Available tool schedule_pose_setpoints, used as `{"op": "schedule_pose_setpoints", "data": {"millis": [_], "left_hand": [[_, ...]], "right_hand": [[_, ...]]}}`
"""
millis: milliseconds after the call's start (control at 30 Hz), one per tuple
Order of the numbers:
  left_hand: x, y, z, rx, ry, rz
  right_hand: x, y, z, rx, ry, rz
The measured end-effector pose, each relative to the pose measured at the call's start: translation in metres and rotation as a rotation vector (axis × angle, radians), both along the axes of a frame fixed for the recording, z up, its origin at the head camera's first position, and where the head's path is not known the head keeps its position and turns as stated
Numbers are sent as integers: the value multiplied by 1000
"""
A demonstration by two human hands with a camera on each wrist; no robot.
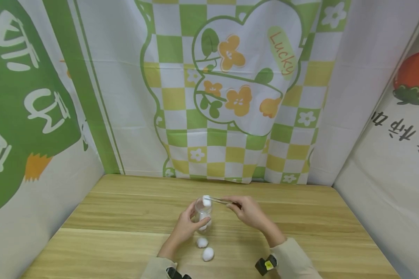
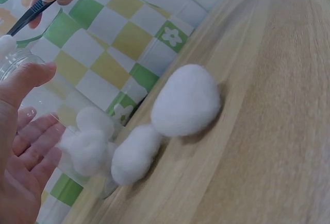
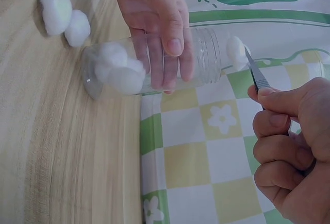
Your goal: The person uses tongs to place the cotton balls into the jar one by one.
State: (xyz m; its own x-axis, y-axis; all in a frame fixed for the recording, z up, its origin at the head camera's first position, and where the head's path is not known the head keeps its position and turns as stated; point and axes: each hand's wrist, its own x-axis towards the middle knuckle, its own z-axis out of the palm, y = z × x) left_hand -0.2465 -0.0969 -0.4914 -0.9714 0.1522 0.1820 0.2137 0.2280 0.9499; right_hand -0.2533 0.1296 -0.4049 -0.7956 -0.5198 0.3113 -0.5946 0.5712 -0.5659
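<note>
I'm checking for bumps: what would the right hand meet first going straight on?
Probably the jar rim, though the cotton ball in the tweezers might pass just over; depth is unclear.

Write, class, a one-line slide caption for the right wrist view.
Right hand holds tweezers gripping a cotton ball outside a clear jar held by the left hand.

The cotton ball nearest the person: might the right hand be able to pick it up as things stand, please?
Probably not yet: the right hand holds tweezers pinching another cotton ball, though the nearest ball lies uncovered.
</note>
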Motion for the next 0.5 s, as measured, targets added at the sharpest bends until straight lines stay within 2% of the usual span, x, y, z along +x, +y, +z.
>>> {"op": "schedule_pose_setpoints", "data": {"millis": [500], "left_hand": [[-1, 0, -3, -18, -18, -1]], "right_hand": [[-3, -3, -8, -2, 33, 21]]}}
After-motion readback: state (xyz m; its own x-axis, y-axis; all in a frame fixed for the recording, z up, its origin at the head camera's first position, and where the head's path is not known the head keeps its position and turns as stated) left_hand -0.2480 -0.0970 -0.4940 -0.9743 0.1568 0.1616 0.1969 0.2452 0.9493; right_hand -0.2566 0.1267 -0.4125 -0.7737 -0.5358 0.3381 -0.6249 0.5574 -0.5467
